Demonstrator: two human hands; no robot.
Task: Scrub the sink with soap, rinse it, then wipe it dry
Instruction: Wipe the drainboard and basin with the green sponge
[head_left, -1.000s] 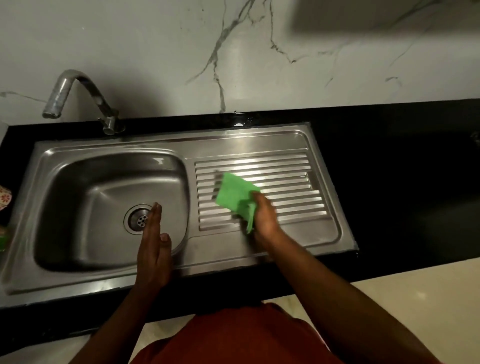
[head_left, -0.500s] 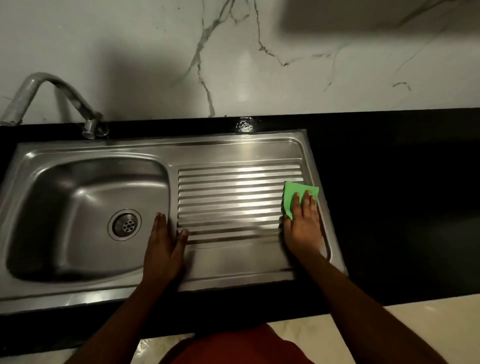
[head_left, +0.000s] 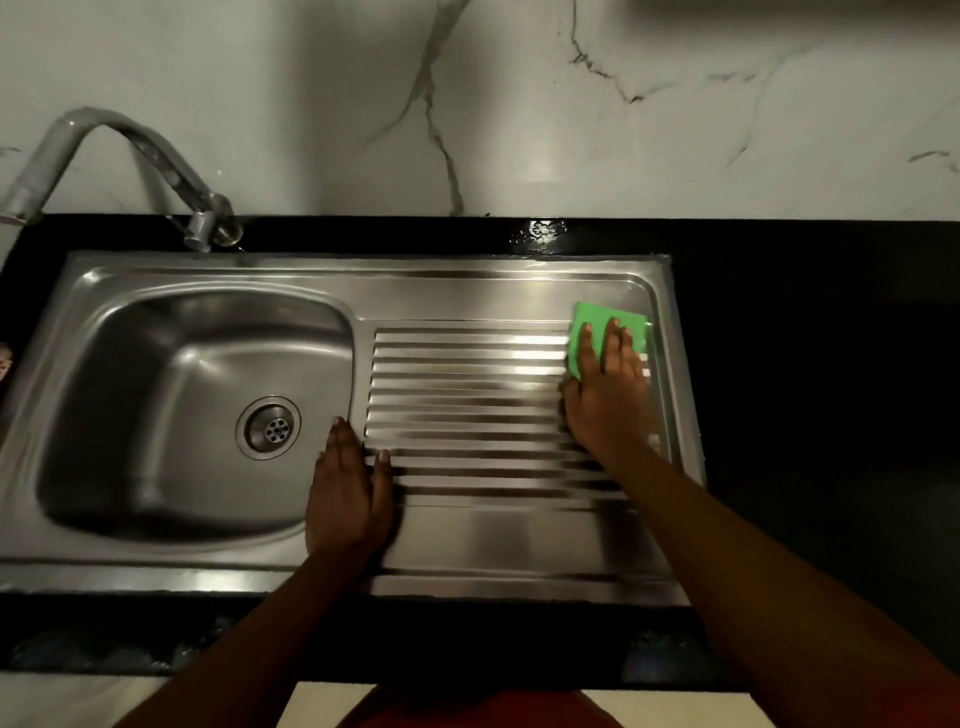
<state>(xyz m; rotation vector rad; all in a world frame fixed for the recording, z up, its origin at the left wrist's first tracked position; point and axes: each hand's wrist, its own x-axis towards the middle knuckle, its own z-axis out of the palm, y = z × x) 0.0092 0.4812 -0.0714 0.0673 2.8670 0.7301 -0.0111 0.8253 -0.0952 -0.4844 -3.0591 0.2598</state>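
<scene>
item: rectangular stainless steel sink (head_left: 208, 564) with ridged drainboard (head_left: 467, 410), set in black countertop (head_left: 805, 415). flat green cloth (head_left: 631, 325) at drainboard's far right corner, under right hand (head_left: 605, 400), fingers straight, pressing, not gripping. left hand (head_left: 345, 499) flat beside basin (head_left: 171, 405), fingers extended, holding nothing. risks: ungripped cloth may slip free on ridges or overrun the rim onto countertop; grooves may keep water.

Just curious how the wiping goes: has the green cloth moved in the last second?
Yes. The green cloth slid right across the drainboard ridges to its far right corner.
</scene>
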